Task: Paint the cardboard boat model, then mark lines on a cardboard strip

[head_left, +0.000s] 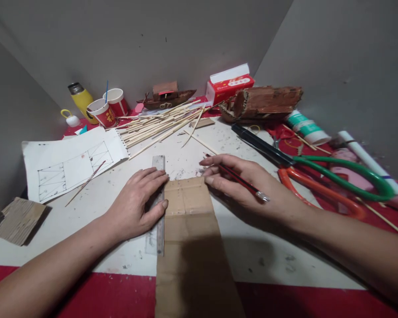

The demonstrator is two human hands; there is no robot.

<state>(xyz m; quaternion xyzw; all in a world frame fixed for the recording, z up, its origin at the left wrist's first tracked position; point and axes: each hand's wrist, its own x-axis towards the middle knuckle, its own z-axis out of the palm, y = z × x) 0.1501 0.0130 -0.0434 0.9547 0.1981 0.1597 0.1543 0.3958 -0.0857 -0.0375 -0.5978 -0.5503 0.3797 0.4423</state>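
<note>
A long strip of brown cardboard (189,234) lies in front of me, with pencil lines and creases near its far end. A clear ruler (160,243) runs along the strip's left edge. My left hand (137,198) lies over the ruler, fingers stretched out and thumb at the cardboard's edge. On the right, my right hand (243,181) holds a red-and-black pencil (240,178) between its fingers. The pencil slants across the hand, its metal-capped end towards me. My right thumb is by the strip's far right corner.
Behind lie thin wooden sticks (162,126), a drawing sheet (74,163), paper cups (101,113) and a small model boat (167,97). To the right are a larger wooden model (265,104) and large shears (268,145) with green and orange handles. Cardboard pieces (20,221) sit left.
</note>
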